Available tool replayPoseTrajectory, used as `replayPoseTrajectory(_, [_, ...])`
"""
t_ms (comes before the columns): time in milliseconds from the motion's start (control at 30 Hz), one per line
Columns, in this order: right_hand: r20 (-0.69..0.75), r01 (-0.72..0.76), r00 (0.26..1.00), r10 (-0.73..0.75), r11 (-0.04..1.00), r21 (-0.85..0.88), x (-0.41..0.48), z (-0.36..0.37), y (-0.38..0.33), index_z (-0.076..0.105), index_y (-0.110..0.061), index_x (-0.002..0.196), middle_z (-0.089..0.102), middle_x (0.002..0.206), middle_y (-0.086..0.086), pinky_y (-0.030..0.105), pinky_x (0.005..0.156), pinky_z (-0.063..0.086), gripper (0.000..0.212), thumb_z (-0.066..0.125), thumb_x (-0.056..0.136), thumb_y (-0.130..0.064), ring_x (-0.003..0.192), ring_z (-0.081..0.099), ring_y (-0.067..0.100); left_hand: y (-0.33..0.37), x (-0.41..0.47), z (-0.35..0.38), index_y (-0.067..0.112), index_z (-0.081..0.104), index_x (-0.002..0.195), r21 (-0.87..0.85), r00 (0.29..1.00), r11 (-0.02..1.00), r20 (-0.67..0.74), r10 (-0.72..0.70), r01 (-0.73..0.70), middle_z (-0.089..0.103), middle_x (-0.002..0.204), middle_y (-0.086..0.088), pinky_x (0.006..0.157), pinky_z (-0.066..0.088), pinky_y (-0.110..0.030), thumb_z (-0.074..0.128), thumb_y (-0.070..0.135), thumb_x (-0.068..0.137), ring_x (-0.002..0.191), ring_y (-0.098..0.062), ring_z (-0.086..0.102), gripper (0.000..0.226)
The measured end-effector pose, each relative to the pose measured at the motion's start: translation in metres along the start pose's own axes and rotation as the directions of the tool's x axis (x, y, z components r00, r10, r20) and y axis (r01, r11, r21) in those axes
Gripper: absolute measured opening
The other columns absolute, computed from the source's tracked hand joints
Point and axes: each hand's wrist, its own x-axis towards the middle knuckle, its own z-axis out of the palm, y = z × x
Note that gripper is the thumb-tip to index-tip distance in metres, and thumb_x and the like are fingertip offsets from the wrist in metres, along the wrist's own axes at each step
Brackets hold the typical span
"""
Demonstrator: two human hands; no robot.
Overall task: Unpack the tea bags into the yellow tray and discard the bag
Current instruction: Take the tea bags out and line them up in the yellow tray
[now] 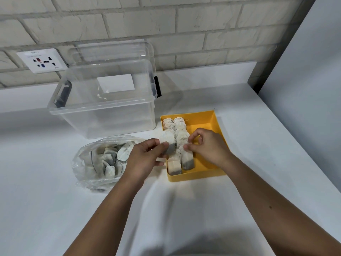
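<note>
Wall socket (42, 60): a white plate on the pale brick wall at the far left, above the surface.
Storage box (103, 108): clear plastic, open, standing on the surface at the back left. It has dark latches at both ends.
Lid (114, 50): clear, propped upright against the wall behind the storage box.
Plastic bag (99, 161): clear and crumpled, lying on the surface in front of the storage box and just left of the yellow tray. Many loose tea bags (110, 159) are still inside it.
Left hand (145, 157): between the plastic bag and the tray, its thumb and fingers pinching a single tea bag.
Held tea bag (168, 143): upright in the left hand, above the tray's left edge, with its darker end lowest.
Yellow tray (203, 119): shallow and square, on the surface near the right front corner of the storage box. The right part of its floor is bare.
Packed rows (180, 130): two lines of tea bags along the tray's left side, running from the far wall to the near wall and overlapping one another.
Right hand (208, 145): over the middle of the tray with its fingers curled. The thumb and a fingertip are at the top of a tea bag in the right row, but I cannot tell whether it grips that bag or only touches it.
Surface (239, 145): white, running to the wall at the back and to an edge on the right.
</note>
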Motion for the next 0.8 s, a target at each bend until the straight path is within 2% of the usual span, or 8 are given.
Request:
replayPoseTrajectory(100, [0.116,-0.041,0.993,0.011,0.965,0.260,-0.003,-0.015,-0.015,0.072,-0.027,0.092,0.043,0.065,-0.012,0.017,0.057,0.034,0.024,0.083,0.072,-0.032,0.058,0.041,0.003,0.001,0.002,0.001,0.020,0.072,0.076,0.102,0.999,0.993,0.008,0.051,-0.052,0.064,0.071,0.003,0.056,0.050,-0.023,0.072,0.025,0.089,0.063,-0.008,0.056,0.014])
replayPoseTrajectory(167, [0.209,-0.033,0.977,-0.030,0.956,0.290,-0.006,-0.018,-0.025,0.074,-0.024,0.088,0.055,0.070,-0.006,0.015,0.055,0.039,0.021,0.085,0.071,-0.029,0.059,0.049,0.002,0.003,0.003,0.005,0.015,0.075,0.084,0.097,0.997,0.993,0.048,0.063,-0.068,0.065,0.075,-0.001,0.055,0.050,-0.022,0.072,0.026,0.088,0.064,-0.009,0.055,0.012])
replayPoseTrajectory(233, [0.172,0.026,0.983,-0.062,0.979,0.202,-0.007,-0.017,-0.028,0.074,-0.022,0.081,0.067,0.075,-0.003,0.020,0.062,0.046,0.016,0.084,0.072,-0.029,0.065,0.055,0.003,0.003,0.004,0.008,0.013,0.076,0.093,0.085,0.995,0.994,0.078,0.067,-0.074,0.068,0.080,-0.004,0.057,0.053,-0.022,0.072,0.025,0.088,0.069,-0.012,0.059,0.013])
replayPoseTrajectory(300, [0.156,0.013,0.987,-0.036,0.990,0.143,-0.010,-0.020,-0.022,0.072,-0.021,0.079,0.069,0.074,-0.003,0.022,0.066,0.047,0.014,0.083,0.075,-0.029,0.064,0.056,0.004,-0.001,0.005,0.006,0.020,0.076,0.099,0.151,0.996,0.984,0.026,0.087,-0.090,0.071,0.083,0.005,0.064,0.059,-0.028,0.074,0.025,0.087,0.072,-0.015,0.066,0.013])
replayPoseTrajectory(400, [0.281,-0.120,0.955,0.094,0.990,0.077,-0.013,-0.026,-0.007,0.072,-0.013,0.082,0.071,0.073,0.006,0.026,0.066,0.049,0.017,0.080,0.078,-0.028,0.061,0.058,0.010,-0.013,0.006,-0.004,0.026,0.072,0.110,0.328,0.993,0.941,-0.050,0.104,-0.082,0.069,0.091,0.012,0.080,0.060,-0.041,0.074,0.026,0.087,0.072,-0.017,0.071,0.023])
replayPoseTrajectory(500, [0.379,-0.216,0.900,0.214,0.976,-0.038,-0.014,-0.022,0.001,0.073,-0.009,0.080,0.071,0.068,0.001,0.025,0.062,0.048,0.019,0.080,0.078,-0.027,0.059,0.058,0.009,-0.020,0.005,-0.007,0.023,0.070,0.116,0.371,0.999,0.928,-0.016,0.049,-0.039,0.070,0.096,0.012,0.085,0.059,-0.043,0.075,0.025,0.086,0.076,-0.017,0.073,0.031])
replayPoseTrajectory(633, [0.321,-0.237,0.904,0.283,0.956,-0.174,-0.012,-0.008,0.006,0.076,-0.008,0.075,0.074,0.071,0.003,0.032,0.072,0.056,0.019,0.081,0.075,-0.027,0.070,0.069,0.017,-0.021,0.005,-0.004,0.018,0.069,0.120,0.379,0.999,0.925,-0.005,0.038,-0.033,0.071,0.091,0.010,0.081,0.061,-0.040,0.074,0.022,0.086,0.074,-0.014,0.074,0.034])
replayPoseTrajectory(800, [0.307,-0.253,0.902,0.304,0.947,-0.196,-0.015,-0.003,0.004,0.075,-0.007,0.082,0.075,0.077,0.004,0.037,0.081,0.056,0.022,0.081,0.075,-0.028,0.082,0.070,0.021,-0.021,0.004,-0.004,0.015,0.068,0.121,0.338,1.000,0.941,0.000,0.017,-0.016,0.073,0.091,0.002,0.065,0.061,-0.026,0.073,0.017,0.088,0.071,-0.014,0.074,0.034])
